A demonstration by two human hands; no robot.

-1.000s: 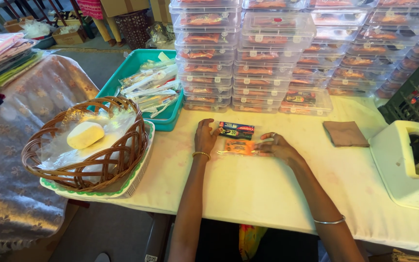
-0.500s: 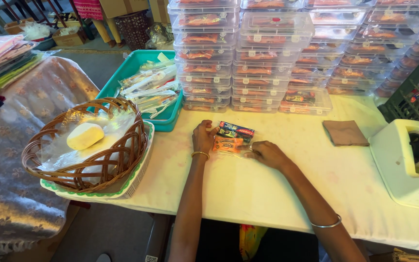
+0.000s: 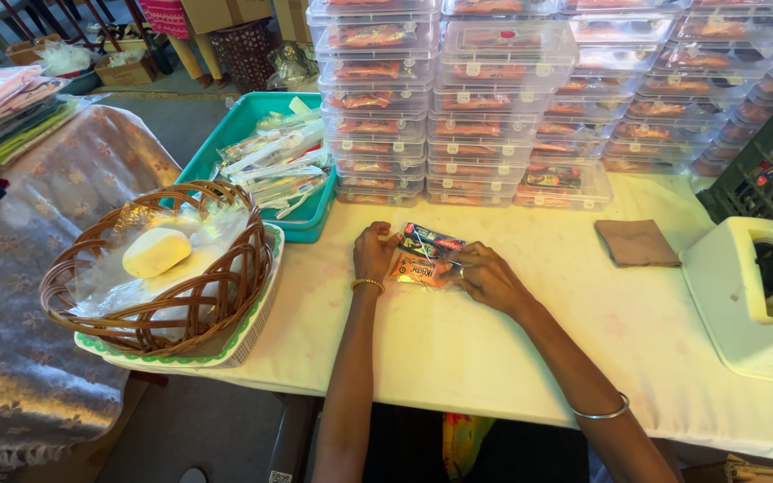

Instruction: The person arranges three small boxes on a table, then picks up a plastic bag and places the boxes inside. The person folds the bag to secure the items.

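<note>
Centre of the frame: a small clear packet [image 3: 424, 259] of bright orange and dark sachets, lying flat on the white counter [image 3: 458, 349]. Left hand [image 3: 374, 253] at the packet's left end, fingers curled down and pinching that edge. Right hand [image 3: 485, 277] at the right end, fingers folded narrow over the film, pressing it down; gold bangles on both wrists.

Likely very light, thin and floppy, with a slick crinkly film apt to slide on the cloth. Contents loose inside, so prone to shifting if tipped. Best gripped at the two short ends or along a sealed edge, kept flat, with gentle pressure rather than a squeeze on the middle.

Upper half of the frame: stacks of clear lidded boxes [image 3: 494, 98] holding similar orange packets. Upper left of centre: a teal tray [image 3: 225, 143] full of wrapped items. Left of the frame: a woven basket [image 3: 154, 268] on a green-rimmed plate, lined with plastic, with a pale round lump [image 3: 156, 252] inside. Right of centre: a folded brown cloth [image 3: 637, 243]. Far right: a white tape dispenser [image 3: 753, 295], well apart from both hands.
</note>
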